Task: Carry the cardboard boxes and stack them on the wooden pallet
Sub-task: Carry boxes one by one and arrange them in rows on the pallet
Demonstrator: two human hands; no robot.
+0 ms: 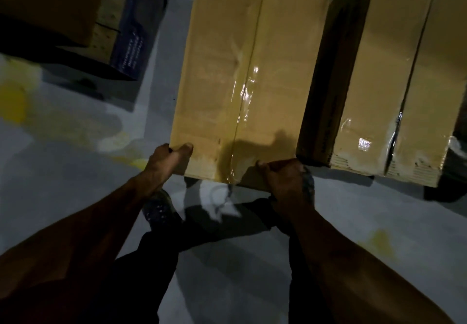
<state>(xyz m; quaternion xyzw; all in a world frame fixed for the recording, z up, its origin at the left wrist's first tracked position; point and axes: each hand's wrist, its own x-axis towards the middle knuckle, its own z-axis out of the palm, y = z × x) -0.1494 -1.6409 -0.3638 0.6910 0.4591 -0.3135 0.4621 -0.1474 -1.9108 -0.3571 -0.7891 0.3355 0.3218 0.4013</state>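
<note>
Both hands hold the near end of a long cardboard box [242, 76]: left hand [168, 163] curls round the near-left corner w/ thumb on top, right hand [285, 182] clamps the near-right corner, fingers tucked under the edge. So each grip is closed on the box, one per corner, prob. to keep the long load level and stop it twisting. The box looks raised at this end, over the grey floor [75, 197]; far end runs out of view. It's smooth tan card, rectangular, w/ a glossy clear tape strip down the centre seam. A second box [394, 83] of the same kind lies just beside it on the right, its corrugated end worn and scuffed. Top left, the wooden pallet [111, 18], rough pale planks, already bears a box [45, 3]; it sits well apart from the carried one, so carry isn't done yet.
</note>
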